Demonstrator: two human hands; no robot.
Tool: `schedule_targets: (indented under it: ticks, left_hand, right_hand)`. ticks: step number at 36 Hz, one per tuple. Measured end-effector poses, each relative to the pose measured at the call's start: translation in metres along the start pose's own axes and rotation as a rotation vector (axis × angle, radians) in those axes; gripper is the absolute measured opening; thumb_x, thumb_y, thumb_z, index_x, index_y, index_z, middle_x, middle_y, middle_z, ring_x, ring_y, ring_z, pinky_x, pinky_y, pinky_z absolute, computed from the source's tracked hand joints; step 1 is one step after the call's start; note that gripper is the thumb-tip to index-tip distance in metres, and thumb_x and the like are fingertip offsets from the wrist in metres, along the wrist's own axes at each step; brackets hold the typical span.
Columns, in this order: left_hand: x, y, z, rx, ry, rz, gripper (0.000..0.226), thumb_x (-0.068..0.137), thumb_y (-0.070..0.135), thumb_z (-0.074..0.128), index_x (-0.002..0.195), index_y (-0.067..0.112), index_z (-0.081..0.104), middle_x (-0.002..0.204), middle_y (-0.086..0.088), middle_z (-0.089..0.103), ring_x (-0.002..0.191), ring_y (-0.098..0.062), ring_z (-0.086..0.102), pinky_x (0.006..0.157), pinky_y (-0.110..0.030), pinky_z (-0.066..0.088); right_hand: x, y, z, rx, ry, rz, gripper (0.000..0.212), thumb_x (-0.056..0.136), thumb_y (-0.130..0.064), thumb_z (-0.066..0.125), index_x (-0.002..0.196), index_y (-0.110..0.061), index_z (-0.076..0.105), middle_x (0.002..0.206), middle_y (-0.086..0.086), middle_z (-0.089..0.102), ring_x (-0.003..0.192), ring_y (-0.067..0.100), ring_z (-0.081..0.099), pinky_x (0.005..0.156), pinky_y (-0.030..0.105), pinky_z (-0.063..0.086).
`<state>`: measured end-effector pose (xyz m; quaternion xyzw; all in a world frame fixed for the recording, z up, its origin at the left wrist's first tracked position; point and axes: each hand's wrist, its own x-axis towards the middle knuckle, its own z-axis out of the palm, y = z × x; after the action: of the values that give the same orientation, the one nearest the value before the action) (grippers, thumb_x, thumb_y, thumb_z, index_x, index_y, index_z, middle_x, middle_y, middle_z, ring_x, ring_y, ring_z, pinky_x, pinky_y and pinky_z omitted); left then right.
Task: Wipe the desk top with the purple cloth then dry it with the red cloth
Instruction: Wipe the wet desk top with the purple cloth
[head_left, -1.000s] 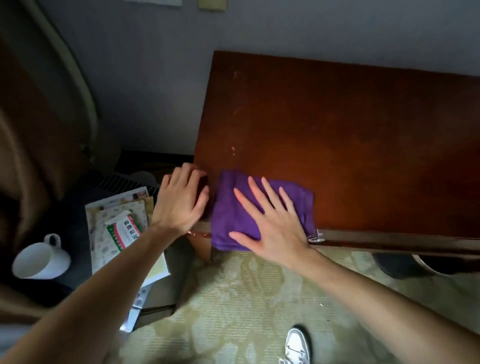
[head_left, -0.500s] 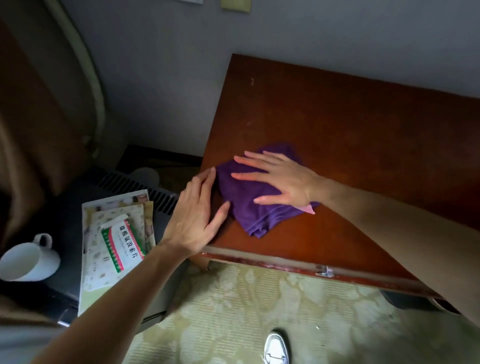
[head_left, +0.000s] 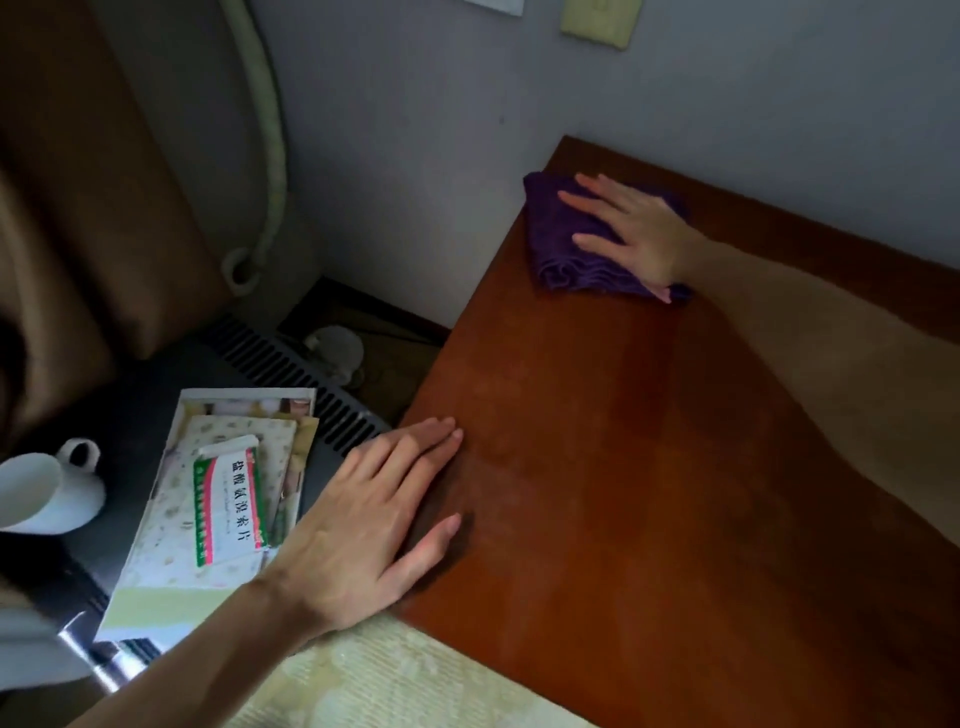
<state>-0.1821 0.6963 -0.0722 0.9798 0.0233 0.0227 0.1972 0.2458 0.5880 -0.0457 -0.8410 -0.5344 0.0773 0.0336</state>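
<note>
A folded purple cloth (head_left: 558, 241) lies at the far left corner of the reddish-brown desk top (head_left: 649, 467), close to the wall. My right hand (head_left: 631, 231) presses flat on the cloth with fingers spread, pointing left. At the near left edge of the desk my left hand (head_left: 374, 525) rests flat, palm down, fingers on the wood, holding nothing. A faint damp streak shows on the wood between the two hands. No red cloth is in view.
Left of the desk stands a dark low unit with a vent grille (head_left: 306, 384). On it lie papers with a green and pink medicine box (head_left: 228, 506) and a white cup (head_left: 47, 491). A brown curtain (head_left: 88, 208) hangs at left. Patterned carpet (head_left: 395, 680) lies below.
My right hand has pushed the purple cloth from the near left edge to the far left corner. My left hand stays at the desk's left edge.
</note>
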Motion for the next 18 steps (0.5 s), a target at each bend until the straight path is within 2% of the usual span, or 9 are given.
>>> schedule_targets:
  ticks: [4, 8, 18]
  left_hand:
    - [0.000, 0.001, -0.001, -0.014, 0.014, 0.000, 0.062, 0.103, 0.050, 0.040, 0.155, 0.017, 0.034, 0.158, 0.008, 0.034, 0.149, -0.007, 0.025, 0.121, -0.026, 0.018]
    - [0.000, 0.000, -0.001, -0.012, 0.020, -0.006, 0.060, 0.104, 0.049, 0.039, 0.155, 0.017, 0.035, 0.158, 0.006, 0.035, 0.149, -0.008, 0.025, 0.121, -0.027, 0.019]
    - [0.000, -0.003, 0.001, -0.016, 0.034, 0.015, 0.060, 0.105, 0.048, 0.034, 0.154, 0.014, 0.036, 0.156, 0.003, 0.037, 0.148, -0.012, 0.029, 0.120, -0.027, 0.017]
  right_hand:
    - [0.025, 0.011, -0.003, 0.056, 0.037, 0.208, 0.080, 0.090, -0.086, 0.014, 0.160, -0.047, 0.013, 0.172, -0.005, 0.007, 0.159, 0.018, 0.005, 0.128, 0.049, 0.006]
    - [0.040, 0.005, 0.001, 0.099, 0.148, 0.410, 0.085, 0.091, -0.085, 0.016, 0.162, -0.039, 0.017, 0.172, 0.004, 0.013, 0.158, 0.024, 0.010, 0.127, 0.050, 0.008]
    - [0.016, -0.049, 0.011, 0.096, 0.141, 0.616, 0.084, 0.095, -0.080, 0.013, 0.164, -0.032, 0.005, 0.173, 0.005, 0.000, 0.159, 0.025, -0.003, 0.128, 0.048, -0.002]
